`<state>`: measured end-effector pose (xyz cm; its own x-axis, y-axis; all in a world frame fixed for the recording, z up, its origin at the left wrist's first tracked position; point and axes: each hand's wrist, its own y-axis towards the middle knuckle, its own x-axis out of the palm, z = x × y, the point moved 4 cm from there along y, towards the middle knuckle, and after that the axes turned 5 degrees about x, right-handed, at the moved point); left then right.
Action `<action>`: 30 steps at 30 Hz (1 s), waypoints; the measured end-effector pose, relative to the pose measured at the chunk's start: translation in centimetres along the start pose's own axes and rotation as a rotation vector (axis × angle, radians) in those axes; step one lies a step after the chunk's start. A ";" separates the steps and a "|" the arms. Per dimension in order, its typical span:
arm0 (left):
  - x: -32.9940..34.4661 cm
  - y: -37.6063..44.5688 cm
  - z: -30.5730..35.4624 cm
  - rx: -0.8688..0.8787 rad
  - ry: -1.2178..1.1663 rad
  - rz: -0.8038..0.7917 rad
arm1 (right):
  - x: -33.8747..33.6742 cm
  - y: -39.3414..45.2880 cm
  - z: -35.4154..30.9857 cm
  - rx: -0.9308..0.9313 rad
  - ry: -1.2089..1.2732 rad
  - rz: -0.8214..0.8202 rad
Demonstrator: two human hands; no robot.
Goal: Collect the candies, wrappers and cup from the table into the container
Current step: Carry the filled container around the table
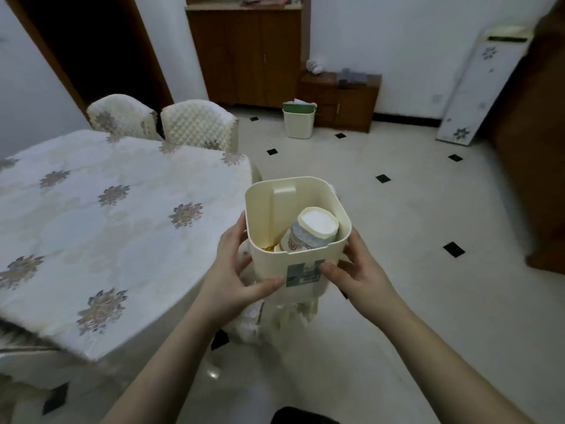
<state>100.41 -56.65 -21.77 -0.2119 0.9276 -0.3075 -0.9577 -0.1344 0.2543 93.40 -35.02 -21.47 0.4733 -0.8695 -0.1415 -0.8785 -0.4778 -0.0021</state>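
Observation:
I hold a cream plastic container in the air beside the table's right edge. My left hand grips its left side, thumb on the front wall. My right hand grips its right side, thumb on a grey label. Inside lies a paper cup, upside down and tilted, its white base facing up. A bit of something amber shows at the container's bottom left; what else lies under the cup is hidden. The table wears a white cloth with flower motifs.
Two quilted chairs stand at the table's far side. A cream waste bin sits on the tiled floor by a low wooden cabinet. A tall wooden cupboard stands behind. A white panel leans on the right wall.

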 end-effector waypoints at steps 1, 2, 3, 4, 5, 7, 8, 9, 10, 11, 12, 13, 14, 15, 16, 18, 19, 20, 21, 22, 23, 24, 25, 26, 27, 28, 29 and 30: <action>1.8 0.6 0.3 0.004 -0.016 -0.028 | -1.9 -0.5 0.3 0.009 -0.004 0.029; 3.5 1.2 0.5 -0.001 -0.034 -0.056 | -3.6 -1.1 0.6 0.011 -0.003 0.057; 5.1 1.7 0.6 -0.011 -0.048 -0.082 | -5.2 -1.6 0.9 0.010 -0.001 0.085; 6.6 2.2 0.7 -0.019 -0.053 -0.109 | -6.7 -2.1 1.2 0.010 -0.001 0.112; 8.0 2.7 0.8 -0.022 -0.050 -0.137 | -8.1 -2.6 1.5 0.014 -0.001 0.138; 10.5 3.7 1.1 -0.013 -0.036 -0.195 | -10.5 -3.5 2.2 0.024 0.001 0.187; 11.6 4.3 1.3 -0.001 -0.029 -0.221 | -11.6 -3.9 2.5 0.030 0.000 0.212; 12.7 4.8 1.5 0.009 -0.026 -0.245 | -12.5 -4.3 2.8 0.037 -0.004 0.237; 13.8 5.5 1.6 0.017 -0.029 -0.267 | -13.4 -4.6 3.2 0.043 -0.009 0.262; 14.8 6.1 1.7 0.024 -0.036 -0.287 | -14.3 -4.8 3.5 0.044 -0.009 0.287; 15.8 6.7 1.7 0.025 -0.041 -0.306 | -15.1 -4.9 3.9 0.046 -0.003 0.309; 16.7 7.3 1.6 0.022 -0.043 -0.323 | -15.9 -5.0 4.3 0.054 0.003 0.330; 17.6 7.9 1.5 0.019 -0.045 -0.337 | -16.7 -4.9 4.6 0.067 0.004 0.349; 18.5 8.6 1.3 0.021 -0.048 -0.351 | -17.5 -4.8 5.0 0.082 0.003 0.367; 19.3 9.4 1.1 0.025 -0.049 -0.362 | -18.3 -4.6 5.4 0.093 0.002 0.380; 20.9 11.0 0.3 0.033 -0.048 -0.385 | -19.9 -3.8 6.2 0.108 -0.005 0.393; 21.6 11.9 -0.1 0.035 -0.057 -0.399 | -20.6 -3.2 6.5 0.115 -0.014 0.397; 22.4 12.7 -0.5 0.035 -0.068 -0.413 | -21.4 -2.5 6.9 0.124 -0.025 0.401; 23.1 13.6 -0.9 0.033 -0.072 -0.422 | -22.2 -1.7 7.3 0.132 -0.038 0.407; 23.7 14.6 -1.2 0.030 -0.070 -0.425 | -23.0 -0.7 7.6 0.139 -0.056 0.411; 24.3 15.8 -1.7 0.026 -0.070 -0.426 | -23.7 0.5 7.8 0.147 -0.073 0.410; 24.6 17.1 -2.2 0.023 -0.073 -0.427 | -24.4 1.7 8.1 0.159 -0.080 0.402; 24.9 18.5 -2.7 0.023 -0.074 -0.431 | -25.1 3.0 8.2 0.172 -0.084 0.389; 25.1 19.9 -3.2 0.025 -0.068 -0.436 | -25.8 4.3 8.3 0.180 -0.091 0.376; 25.2 21.3 -3.6 0.028 -0.058 -0.446 | -26.5 5.6 8.4 0.186 -0.098 0.364; 25.4 22.6 -4.1 0.028 -0.049 -0.459 | -27.1 6.8 8.3 0.192 -0.104 0.356; 25.5 23.8 -4.6 0.023 -0.043 -0.466 | -27.7 8.0 8.4 0.194 -0.108 0.352; 25.7 25.0 -5.0 0.018 -0.039 -0.465 | -28.3 9.0 8.5 0.192 -0.111 0.351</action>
<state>70.07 -37.88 -27.93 0.2468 0.9004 -0.3583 -0.9458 0.3043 0.1131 71.54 -13.60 -25.84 0.1418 -0.9517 -0.2722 -0.9866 -0.1134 -0.1176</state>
